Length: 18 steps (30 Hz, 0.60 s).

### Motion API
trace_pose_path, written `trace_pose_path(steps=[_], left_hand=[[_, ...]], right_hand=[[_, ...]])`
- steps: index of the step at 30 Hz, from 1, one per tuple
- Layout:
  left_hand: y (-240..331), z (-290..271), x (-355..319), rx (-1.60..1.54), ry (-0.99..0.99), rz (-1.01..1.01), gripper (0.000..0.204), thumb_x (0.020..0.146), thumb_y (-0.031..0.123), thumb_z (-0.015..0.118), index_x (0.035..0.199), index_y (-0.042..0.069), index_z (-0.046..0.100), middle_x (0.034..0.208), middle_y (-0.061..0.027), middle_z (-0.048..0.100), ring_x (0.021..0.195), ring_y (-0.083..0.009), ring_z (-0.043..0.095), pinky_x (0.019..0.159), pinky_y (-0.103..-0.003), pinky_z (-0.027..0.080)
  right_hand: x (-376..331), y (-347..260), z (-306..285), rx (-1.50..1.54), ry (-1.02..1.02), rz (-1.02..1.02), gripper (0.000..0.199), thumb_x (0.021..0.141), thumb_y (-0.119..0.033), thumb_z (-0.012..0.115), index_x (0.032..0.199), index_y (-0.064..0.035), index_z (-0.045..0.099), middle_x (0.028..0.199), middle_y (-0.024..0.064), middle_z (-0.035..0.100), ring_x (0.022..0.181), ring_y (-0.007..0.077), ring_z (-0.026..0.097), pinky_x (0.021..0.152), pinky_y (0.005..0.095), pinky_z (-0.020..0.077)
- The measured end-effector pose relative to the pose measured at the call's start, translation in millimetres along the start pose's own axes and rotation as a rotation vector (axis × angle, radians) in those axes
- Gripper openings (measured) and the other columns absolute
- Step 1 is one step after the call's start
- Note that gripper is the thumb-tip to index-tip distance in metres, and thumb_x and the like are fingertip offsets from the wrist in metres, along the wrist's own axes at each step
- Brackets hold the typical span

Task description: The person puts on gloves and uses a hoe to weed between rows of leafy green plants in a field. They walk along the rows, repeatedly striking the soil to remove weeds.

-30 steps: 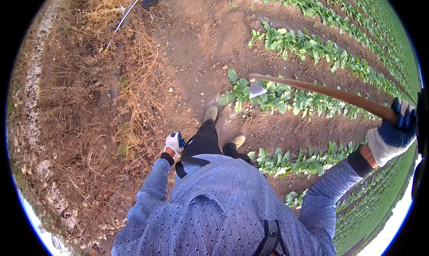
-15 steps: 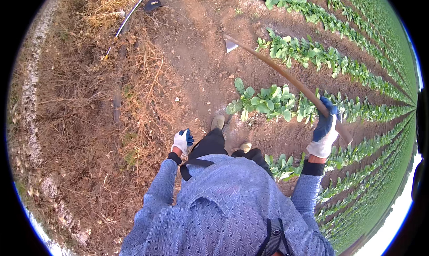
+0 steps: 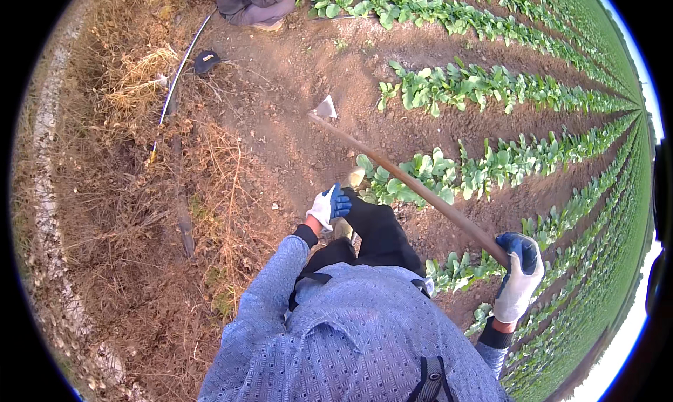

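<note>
A hoe [image 3: 413, 185] slants across the view, its long wooden handle running from my right hand up and left to a pale metal blade [image 3: 326, 107] at the bare soil. In a white glove with blue palm and fingers, my right hand [image 3: 520, 272] is closed round the handle's near end. Nothing is in my left hand [image 3: 329, 206], gloved alike; its fingers are loosely bent and apart from the thumb, beside my dark trouser leg. Below the middle of the handle grow leafy green plants [image 3: 427, 171], the near end of a crop row.
More crop rows [image 3: 484, 86] stretch away to the right. At the upper left a person [image 3: 256, 2] crouches by the far row. A dark cap [image 3: 206, 63], a thin pale pipe [image 3: 184, 69] and dry brush [image 3: 126, 234] lie left of the bare soil [image 3: 280, 142].
My right hand has come nearer and lower with the hoe, whose blade has shifted left and down in view. My left hand moved right and up. The crouching person has come into view.
</note>
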<state>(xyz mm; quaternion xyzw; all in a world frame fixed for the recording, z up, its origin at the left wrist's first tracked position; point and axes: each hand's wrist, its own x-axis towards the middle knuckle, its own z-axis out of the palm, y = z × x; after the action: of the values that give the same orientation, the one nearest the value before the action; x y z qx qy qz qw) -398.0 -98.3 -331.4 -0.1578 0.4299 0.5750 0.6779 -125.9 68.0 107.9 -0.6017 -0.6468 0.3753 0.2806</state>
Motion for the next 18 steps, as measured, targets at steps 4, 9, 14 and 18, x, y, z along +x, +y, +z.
trace_pose_path(steps=[4, 9, 14, 18], left_hand=[[25, 90, 50, -0.134, -0.085, -0.163, 0.071, 0.092, 0.060, 0.056, 0.130, 0.001, 0.049, 0.115, -0.0189, 0.062, 0.097, -0.0324, 0.066, 0.084, -0.045, 0.057], [58, 146, 116, -0.390, 0.050, -0.156, 0.046, 0.092, 0.050, 0.063, 0.111, 0.008, 0.056, 0.097, -0.0142, 0.063, 0.086, -0.0322, 0.065, 0.079, -0.045, 0.057], [50, 169, 156, -0.516, 0.436, -0.330, 0.028, 0.095, 0.033, 0.064, 0.085, 0.010, 0.052, 0.068, -0.0059, 0.053, 0.059, -0.0240, 0.055, 0.055, -0.041, 0.050], [31, 186, 163, -0.359, 0.514, -0.355, 0.031, 0.096, 0.034, 0.061, 0.079, 0.010, 0.051, 0.065, -0.0052, 0.048, 0.056, -0.0239, 0.052, 0.051, -0.041, 0.047]], right_hand=[[31, -10, -3, -0.179, -0.081, -0.003, 0.021, 0.077, 0.015, 0.055, 0.093, 0.0055, 0.064, 0.093, 0.0080, 0.066, 0.089, 0.0160, 0.064, 0.088, 0.0296, 0.0479], [71, -35, -5, -0.376, -0.208, -0.053, 0.028, 0.069, 0.006, 0.070, 0.096, 0.0012, 0.067, 0.095, 0.0139, 0.067, 0.085, 0.0274, 0.067, 0.081, 0.0333, 0.0509], [90, -22, -20, -0.968, -0.557, 0.247, 0.032, 0.076, -0.024, 0.078, 0.099, -0.0041, 0.068, 0.088, 0.0155, 0.064, 0.080, 0.0339, 0.066, 0.072, 0.0430, 0.0513], [52, 48, -31, -1.068, -0.692, 0.397, 0.029, 0.079, -0.031, 0.075, 0.089, -0.0060, 0.066, 0.081, 0.0156, 0.065, 0.076, 0.0354, 0.065, 0.069, 0.0448, 0.0512]])
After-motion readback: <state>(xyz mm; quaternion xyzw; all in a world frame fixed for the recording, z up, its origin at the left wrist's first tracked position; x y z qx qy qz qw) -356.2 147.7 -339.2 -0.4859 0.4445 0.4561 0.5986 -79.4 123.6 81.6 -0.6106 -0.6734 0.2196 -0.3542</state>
